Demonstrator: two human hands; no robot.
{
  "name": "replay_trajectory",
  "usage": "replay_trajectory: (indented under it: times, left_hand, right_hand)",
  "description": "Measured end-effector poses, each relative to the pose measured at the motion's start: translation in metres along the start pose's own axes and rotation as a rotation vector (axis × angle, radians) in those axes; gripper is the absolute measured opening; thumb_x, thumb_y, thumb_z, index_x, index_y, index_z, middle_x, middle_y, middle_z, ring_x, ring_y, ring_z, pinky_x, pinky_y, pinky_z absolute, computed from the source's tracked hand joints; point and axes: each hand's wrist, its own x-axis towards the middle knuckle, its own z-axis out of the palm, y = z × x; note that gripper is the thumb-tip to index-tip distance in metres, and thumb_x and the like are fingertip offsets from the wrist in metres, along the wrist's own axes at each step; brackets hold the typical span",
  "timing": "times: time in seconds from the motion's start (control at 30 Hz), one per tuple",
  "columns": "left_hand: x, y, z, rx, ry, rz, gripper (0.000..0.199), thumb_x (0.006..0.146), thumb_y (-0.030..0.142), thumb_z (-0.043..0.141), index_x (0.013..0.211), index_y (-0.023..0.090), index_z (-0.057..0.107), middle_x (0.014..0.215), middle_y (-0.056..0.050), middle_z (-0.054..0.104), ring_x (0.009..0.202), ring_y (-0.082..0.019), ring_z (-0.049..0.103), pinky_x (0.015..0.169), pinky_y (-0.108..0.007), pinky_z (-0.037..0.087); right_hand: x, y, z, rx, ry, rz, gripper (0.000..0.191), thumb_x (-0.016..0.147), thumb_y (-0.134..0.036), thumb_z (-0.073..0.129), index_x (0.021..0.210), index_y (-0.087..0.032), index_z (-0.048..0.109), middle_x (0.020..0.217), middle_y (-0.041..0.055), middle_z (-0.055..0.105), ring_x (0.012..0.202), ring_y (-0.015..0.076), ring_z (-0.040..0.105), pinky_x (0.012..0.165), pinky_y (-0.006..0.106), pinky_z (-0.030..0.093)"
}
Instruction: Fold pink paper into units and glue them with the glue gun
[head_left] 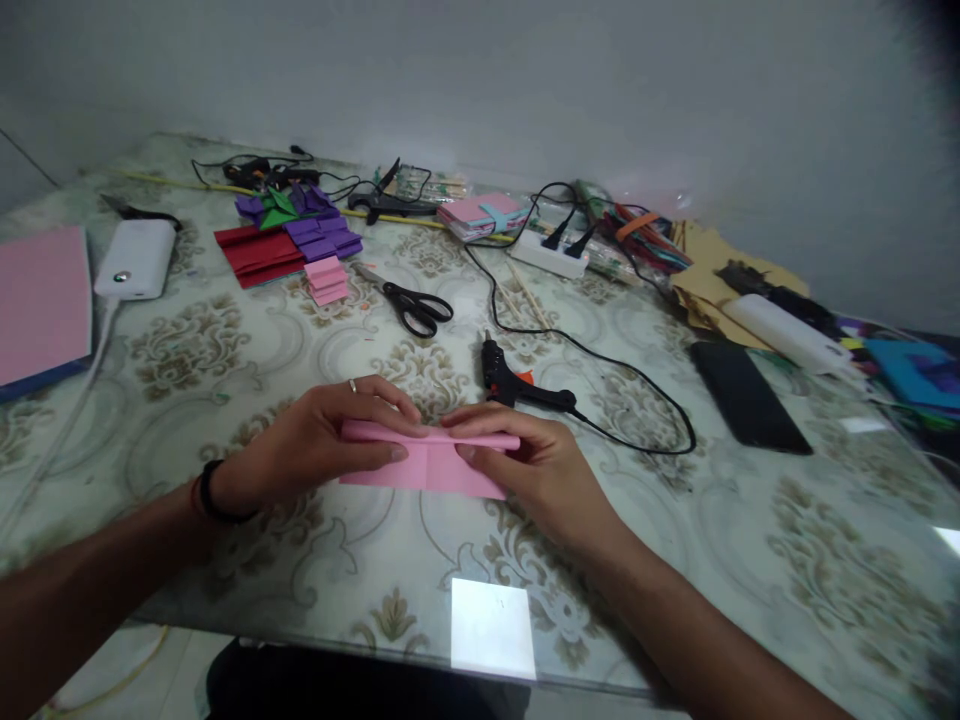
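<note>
A sheet of pink paper (pixel 427 468) is between my two hands near the table's front, its far edge folded or rolled over toward me. My left hand (pixel 341 430) grips the left part, thumb on the near side and fingers over the fold. Gripping the right part in the same way is my right hand (pixel 517 450). Just beyond my right hand lies a black glue gun (pixel 517 380) with its cord trailing right. Black-handled scissors (pixel 409 300) rest farther back, beside a small pleated pink paper (pixel 327 281).
Folded purple paper (pixel 322 238) and red paper (pixel 259 258) lie at the back left. A white power bank (pixel 136 258) and pink sheets (pixel 45 300) are at left. A power strip (pixel 547 255) stands at the back; a black phone (pixel 750 395) lies at right.
</note>
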Motion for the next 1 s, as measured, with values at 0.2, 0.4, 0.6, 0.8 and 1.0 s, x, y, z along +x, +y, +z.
replay_trajectory:
  times: [0.2,0.4,0.6,0.8,1.0]
  left_hand:
    - [-0.0009,0.0037,0.0011,-0.058,0.028,-0.047,0.009,0.084,0.024,0.085,0.093,0.025,0.087,0.111,-0.006,0.076,0.103,-0.02,0.07,0.095,-0.033,0.055]
    - [-0.0005,0.0051,0.001,0.012,0.087,-0.002,0.014,0.084,0.024,0.085,0.098,0.025,0.085,0.108,-0.004,0.077,0.105,-0.02,0.07,0.1,-0.032,0.054]
    - [-0.0025,0.007,0.0027,0.151,0.094,0.003,0.023,0.086,0.027,0.081,0.109,0.023,0.079,0.112,-0.003,0.076,0.105,-0.021,0.07,0.09,-0.03,0.054]
    - [-0.0046,0.0049,0.0036,0.259,0.106,-0.015,0.023,0.088,0.025,0.077,0.111,0.022,0.077,0.108,-0.003,0.077,0.098,-0.019,0.07,0.086,-0.029,0.052]
    - [-0.0057,0.0054,0.0035,0.29,0.113,-0.031,0.021,0.089,0.024,0.075,0.109,0.024,0.078,0.101,0.0,0.078,0.09,-0.016,0.07,0.078,-0.027,0.051]
  right_hand:
    - [-0.0005,0.0,-0.0002,-0.01,0.01,-0.025,0.014,0.086,-0.022,0.079,0.093,-0.032,0.086,0.115,0.0036,0.081,0.111,0.0232,0.073,0.095,0.039,0.058]
    - [-0.0009,-0.0046,0.0031,-0.049,0.011,-0.046,0.017,0.086,-0.028,0.085,0.102,-0.032,0.085,0.119,0.0041,0.08,0.117,0.0237,0.07,0.102,0.04,0.057]
    - [-0.0004,-0.0049,0.0027,-0.07,0.023,-0.071,0.014,0.088,-0.026,0.084,0.101,-0.032,0.084,0.115,0.0033,0.08,0.112,0.0229,0.072,0.101,0.04,0.057]
    - [-0.001,-0.0029,0.0045,-0.107,0.048,-0.121,0.019,0.087,-0.023,0.085,0.103,-0.032,0.083,0.109,0.0014,0.08,0.107,0.0209,0.071,0.098,0.036,0.056]
    - [-0.0028,-0.0023,0.0041,-0.234,0.089,-0.11,0.02,0.086,-0.026,0.085,0.106,-0.028,0.082,0.105,0.0021,0.082,0.094,0.0206,0.074,0.084,0.033,0.056]
